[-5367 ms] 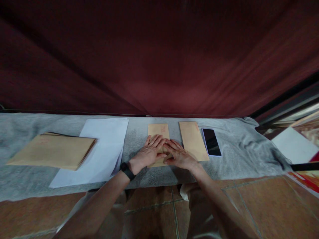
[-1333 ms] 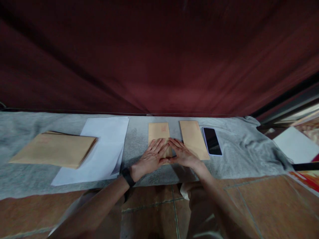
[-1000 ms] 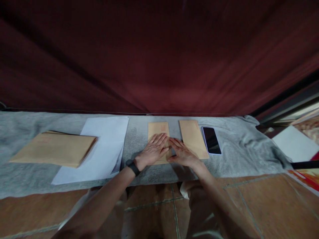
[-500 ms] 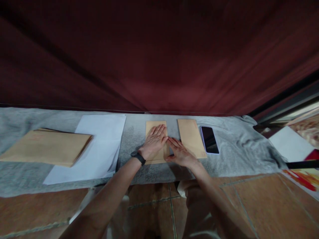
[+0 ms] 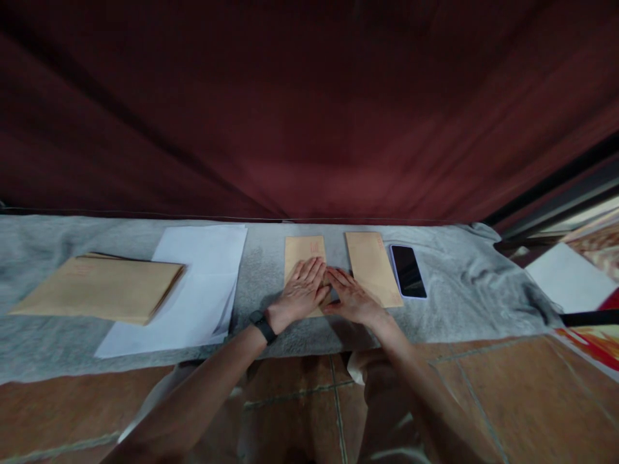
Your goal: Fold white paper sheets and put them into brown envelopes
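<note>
A brown paper envelope [image 5: 302,247] with small red print near its top right corner lies flat on the grey cloth in front of me. Resting flat across its middle and lower part is my left hand [image 5: 300,291], fingers stretched out, with a dark watch on the wrist. My right hand [image 5: 352,296] lies at the envelope's right edge, fingers extended and their tips close to the left hand's. Both hands hide much of the envelope's lower half. Just right of my right hand is a second brown envelope [image 5: 371,264], lying flat.
A phone [image 5: 408,272] in a pale purple case lies beyond the second envelope. To the left, a stack of larger brown envelopes [image 5: 111,288] overlaps white paper sheets [image 5: 203,258]. Grey cloth [image 5: 464,283] covers the narrow surface; a dark red curtain [image 5: 309,129] hangs behind.
My left hand has slid down the envelope toward me, uncovering the red print at its top. My right hand stays almost in place.
</note>
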{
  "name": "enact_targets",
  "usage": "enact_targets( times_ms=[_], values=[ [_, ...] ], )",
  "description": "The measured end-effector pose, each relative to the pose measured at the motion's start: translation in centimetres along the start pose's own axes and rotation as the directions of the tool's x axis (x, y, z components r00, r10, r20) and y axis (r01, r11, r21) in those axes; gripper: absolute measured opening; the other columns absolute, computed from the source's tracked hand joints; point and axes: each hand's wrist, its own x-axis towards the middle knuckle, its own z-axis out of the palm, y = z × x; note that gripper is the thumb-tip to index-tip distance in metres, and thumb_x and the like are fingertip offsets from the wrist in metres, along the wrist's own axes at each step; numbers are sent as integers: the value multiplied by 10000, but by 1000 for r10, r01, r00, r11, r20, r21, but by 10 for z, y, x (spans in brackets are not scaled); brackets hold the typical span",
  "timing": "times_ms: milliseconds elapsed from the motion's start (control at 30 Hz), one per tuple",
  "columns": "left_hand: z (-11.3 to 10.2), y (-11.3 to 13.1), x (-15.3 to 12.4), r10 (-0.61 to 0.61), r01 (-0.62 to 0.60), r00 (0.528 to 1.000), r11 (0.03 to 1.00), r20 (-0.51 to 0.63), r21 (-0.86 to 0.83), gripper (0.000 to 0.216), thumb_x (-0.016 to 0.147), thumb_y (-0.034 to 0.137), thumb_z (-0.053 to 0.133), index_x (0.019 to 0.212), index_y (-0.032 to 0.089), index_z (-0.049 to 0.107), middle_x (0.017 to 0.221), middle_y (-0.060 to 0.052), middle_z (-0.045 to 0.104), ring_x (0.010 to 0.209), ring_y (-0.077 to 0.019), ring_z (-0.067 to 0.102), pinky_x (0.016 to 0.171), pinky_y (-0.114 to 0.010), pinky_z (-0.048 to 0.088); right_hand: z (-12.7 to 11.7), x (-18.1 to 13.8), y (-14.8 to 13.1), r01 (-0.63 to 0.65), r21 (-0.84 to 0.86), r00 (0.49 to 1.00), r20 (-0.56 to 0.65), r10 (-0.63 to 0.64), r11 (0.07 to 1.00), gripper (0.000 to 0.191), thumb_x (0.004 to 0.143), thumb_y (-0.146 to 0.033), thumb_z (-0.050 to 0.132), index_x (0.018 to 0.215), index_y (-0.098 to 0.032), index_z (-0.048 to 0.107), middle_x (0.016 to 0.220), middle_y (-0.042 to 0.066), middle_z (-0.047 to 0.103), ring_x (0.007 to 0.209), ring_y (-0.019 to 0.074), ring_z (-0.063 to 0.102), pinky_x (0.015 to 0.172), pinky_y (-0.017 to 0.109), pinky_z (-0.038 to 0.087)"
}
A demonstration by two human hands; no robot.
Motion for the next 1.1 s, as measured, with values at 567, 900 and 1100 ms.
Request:
enact_targets(
  times_ms=[567, 900, 1100],
  values=[
    [-11, 13, -57, 15, -14, 997, 1000, -71, 15, 575, 1038, 477, 369, 1558, 233, 377, 1655, -87, 309, 1548, -300, 216, 1253, -586, 160, -4, -7, -13, -96, -78, 994, -67, 91, 992, 758, 859, -375, 713, 1525, -162, 421, 1507, 157, 459, 1385, 341, 414, 1178, 454, 347],
    [-12, 19, -59, -121, 120, 986, 993, -112, -10, 632, 995, 564, 435, 1533, 232, 432, 1642, -105, 327, 1534, -334, 249, 1225, -620, 196, 8, 4, -25, -279, 178, 939, -156, 307, 944, 321, 936, -336, 577, 1219, -199, 638, 1094, 85, 686, 962, 203, 663, 878, 306, 496],
    [-12, 19, -58, -124, 120, 986, 992, -108, -41, 641, 981, 526, 499, 1527, 196, 437, 1638, -135, 328, 1528, -348, 259, 1220, -616, 218, 9, 9, -18, -303, 391, 906, -166, 390, 869, 247, 913, -313, 600, 1111, -194, 687, 944, 44, 726, 884, 199, 667, 813, 301, 491]
  ],
)
